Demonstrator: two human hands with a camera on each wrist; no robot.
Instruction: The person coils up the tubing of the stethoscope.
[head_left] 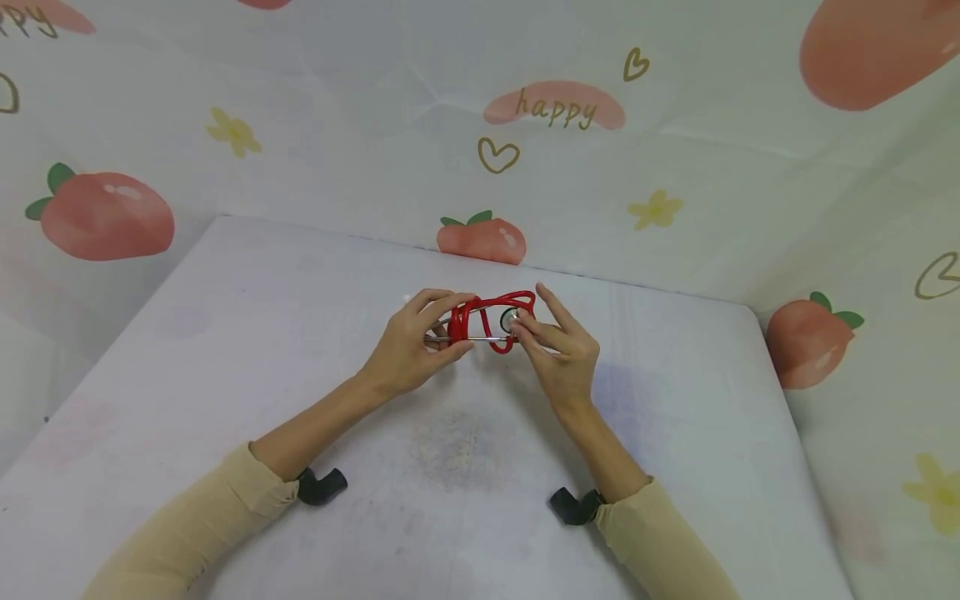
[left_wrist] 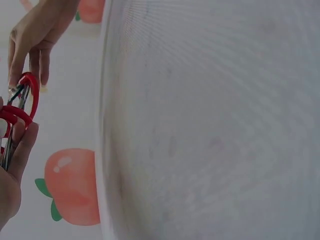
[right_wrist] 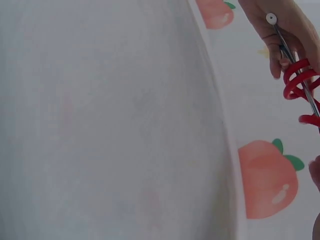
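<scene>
A stethoscope with red tubing (head_left: 459,323) is held up above the table between both hands. Its tubing is wound in loops around the metal ear tubes (head_left: 487,339). My left hand (head_left: 408,342) grips the wound end, thumb below and fingers above. At the other end, my right hand (head_left: 566,354) pinches the round chest piece (head_left: 509,320) between thumb and fingers, with one finger raised. In the right wrist view a white ear tip (right_wrist: 271,18) sticks out by the left hand. The left wrist view catches red loops (left_wrist: 34,95) between both hands.
The white-covered table (head_left: 322,275) has a grey smudge in front of the hands. Behind it hangs a cloth backdrop (head_left: 360,125) printed with peaches, hearts and flowers. Black curved pieces (head_left: 322,487) sit at both wrists.
</scene>
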